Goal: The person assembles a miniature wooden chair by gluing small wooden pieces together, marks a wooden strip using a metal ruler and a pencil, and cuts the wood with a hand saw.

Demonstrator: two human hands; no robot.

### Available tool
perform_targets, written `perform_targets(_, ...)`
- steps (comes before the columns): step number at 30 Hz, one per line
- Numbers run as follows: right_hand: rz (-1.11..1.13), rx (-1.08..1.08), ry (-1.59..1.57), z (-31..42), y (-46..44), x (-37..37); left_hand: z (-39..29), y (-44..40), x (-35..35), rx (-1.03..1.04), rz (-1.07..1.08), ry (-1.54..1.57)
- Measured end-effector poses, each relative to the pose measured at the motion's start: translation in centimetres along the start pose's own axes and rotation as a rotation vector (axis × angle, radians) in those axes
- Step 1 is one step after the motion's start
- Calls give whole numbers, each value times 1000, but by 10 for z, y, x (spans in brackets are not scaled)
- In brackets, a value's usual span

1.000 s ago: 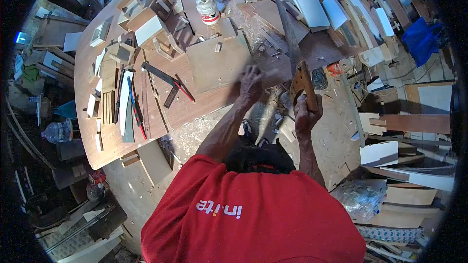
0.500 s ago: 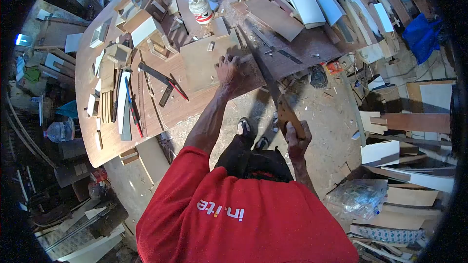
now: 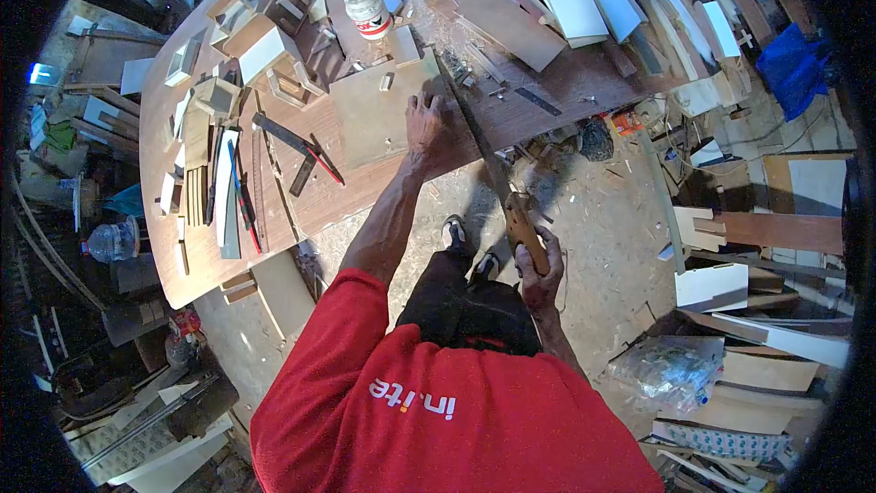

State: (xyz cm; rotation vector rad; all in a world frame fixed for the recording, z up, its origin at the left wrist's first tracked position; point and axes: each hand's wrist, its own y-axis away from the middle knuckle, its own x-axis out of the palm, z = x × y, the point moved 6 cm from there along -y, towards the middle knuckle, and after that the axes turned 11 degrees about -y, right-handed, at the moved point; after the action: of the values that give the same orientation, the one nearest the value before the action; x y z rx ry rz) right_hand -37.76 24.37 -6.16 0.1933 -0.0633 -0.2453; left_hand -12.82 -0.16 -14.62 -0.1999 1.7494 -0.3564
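My right hand [image 3: 540, 276] is closed around the wooden handle of a handsaw [image 3: 488, 160]. The saw's long dark blade slants away over the table edge and along the right side of a flat brown board [image 3: 370, 123]. On that board, near its right edge, my left hand [image 3: 427, 123] presses down with fingers spread. A small wooden block [image 3: 388, 81] sits on the board beyond my left hand. Whether the blade's teeth touch the board cannot be made out.
The wooden table [image 3: 333, 201] carries a white tub [image 3: 369, 14], a black square [image 3: 283, 132], a red-and-black pencil-like tool [image 3: 325, 167] and several small wooden frames [image 3: 269, 55]. Board offcuts [image 3: 511, 27] lie at the back. Wood scraps [image 3: 757, 228] and a plastic bag [image 3: 671, 370] lie on the right.
My right hand and the saw have shifted left and slightly back toward my body. My left hand stays on the board; the whole view has shifted slightly.
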Motion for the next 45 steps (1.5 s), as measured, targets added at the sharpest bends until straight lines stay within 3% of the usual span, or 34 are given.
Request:
perform_targets(3, 74, 81, -8, -2, 3, 7, 7, 3, 15, -13, -110, 23)
perform_targets(4, 70, 3, 41, -8, 3, 7, 9, 3, 15, -43, -149, 72)
perform_targets(5, 64, -75, 90, -11, 3, 6, 9, 3, 17, -41, -148, 74)
perform_targets(10, 51, -23, 81, -2, 10, 12, 13, -1, 25, -98, -1, 94)
perform_targets(15, 46, -42, 37, -1, 13, 17, 10, -4, 22, -96, -45, 113)
perform_targets(17, 23, -207, 120, 3, 13, 18, 6, -5, 10, -79, -114, 112)
perform_targets(24, 21, -188, 100, 1, 18, 23, 11, -5, 18, -87, -141, 194)
perform_targets(26, 54, -6, 79, -8, 17, 24, 9, -10, 3, -115, -189, 227)
perform_targets(28, 47, -78, 127, 4, 17, 27, 8, -14, 0, -200, -88, 298)
perform_targets(34, 51, -164, 206, 4, 18, 28, 6, -16, -10, -252, -82, 311)
perform_targets(37, 41, -107, 214, 4, 19, 28, 9, -15, -5, -225, -176, 306)
perform_targets(45, 21, -287, 206, 4, 30, 26, 20, -18, 14, -164, -129, 294)
